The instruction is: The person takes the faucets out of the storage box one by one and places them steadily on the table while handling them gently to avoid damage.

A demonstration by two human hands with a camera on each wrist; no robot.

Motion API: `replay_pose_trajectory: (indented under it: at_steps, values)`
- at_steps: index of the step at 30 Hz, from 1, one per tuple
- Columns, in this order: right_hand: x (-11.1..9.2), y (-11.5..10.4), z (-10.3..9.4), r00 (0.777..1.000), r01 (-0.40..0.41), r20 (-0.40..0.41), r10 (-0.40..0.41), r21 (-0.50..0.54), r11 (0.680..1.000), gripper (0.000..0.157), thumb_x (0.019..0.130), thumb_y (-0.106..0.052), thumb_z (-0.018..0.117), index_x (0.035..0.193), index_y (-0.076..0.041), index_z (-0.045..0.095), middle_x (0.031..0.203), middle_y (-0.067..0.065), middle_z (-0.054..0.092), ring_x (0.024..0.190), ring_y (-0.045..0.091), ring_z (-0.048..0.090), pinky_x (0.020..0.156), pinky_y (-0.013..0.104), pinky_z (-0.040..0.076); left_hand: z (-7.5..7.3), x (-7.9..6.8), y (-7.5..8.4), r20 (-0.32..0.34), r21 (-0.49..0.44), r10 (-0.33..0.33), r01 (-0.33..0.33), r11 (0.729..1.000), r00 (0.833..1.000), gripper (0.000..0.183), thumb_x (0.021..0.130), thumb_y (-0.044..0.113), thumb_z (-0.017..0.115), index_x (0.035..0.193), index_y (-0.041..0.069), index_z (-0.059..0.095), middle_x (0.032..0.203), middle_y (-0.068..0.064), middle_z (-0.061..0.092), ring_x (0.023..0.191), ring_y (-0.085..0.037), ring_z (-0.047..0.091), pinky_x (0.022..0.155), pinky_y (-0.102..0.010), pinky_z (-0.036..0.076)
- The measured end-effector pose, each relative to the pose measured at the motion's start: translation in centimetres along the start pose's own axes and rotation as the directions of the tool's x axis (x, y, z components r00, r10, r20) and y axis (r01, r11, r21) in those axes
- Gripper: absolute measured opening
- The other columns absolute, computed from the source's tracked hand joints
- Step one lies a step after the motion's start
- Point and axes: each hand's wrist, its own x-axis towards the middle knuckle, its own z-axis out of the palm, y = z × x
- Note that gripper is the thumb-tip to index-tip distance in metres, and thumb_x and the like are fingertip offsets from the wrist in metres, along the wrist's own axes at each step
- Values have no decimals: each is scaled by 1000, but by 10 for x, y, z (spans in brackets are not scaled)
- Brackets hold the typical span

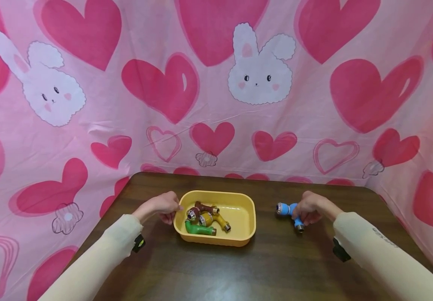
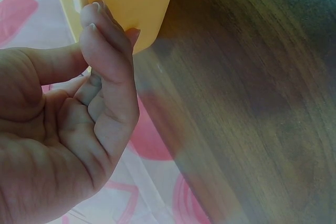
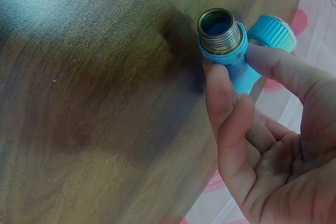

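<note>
At the left end of the yellow tray (image 1: 240, 241), my left hand (image 1: 162, 205) pinches the rim; in the left wrist view its fingers (image 2: 107, 38) bend against the outer wall. Over the table to the right, my right hand (image 1: 310, 207) holds a blue bent pipe fitting (image 1: 285, 209) between thumb and fingers. The right wrist view shows the fitting's open threaded metal end (image 3: 220, 32) and a ribbed blue collar (image 3: 273, 34). Inside the tray's left half lie a green bent fitting (image 1: 199, 229), a yellow one (image 1: 220, 221) and a dark red one (image 1: 203, 207), close together.
The dark wooden table (image 1: 216, 271) ends at the back against a pink cloth (image 1: 208, 113) with hearts and rabbit faces. More of this cloth hangs at both sides. A strip of bare table lies between the tray and the blue fitting.
</note>
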Motion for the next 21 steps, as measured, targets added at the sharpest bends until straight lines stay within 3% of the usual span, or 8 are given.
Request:
replay_pose_trajectory:
  at_steps: [21]
  values:
    - [1,-3,9,1000,-13,-15,12,-19,1000,21,85,-12,82,76,0,67,72,11,71,55,12,65,57,28,58,-1,-1,1,9,8,2,-2,1000,1000,29,106,9,60,82,-4,68,59,-8,62,45,-12,59,47,-27,56]
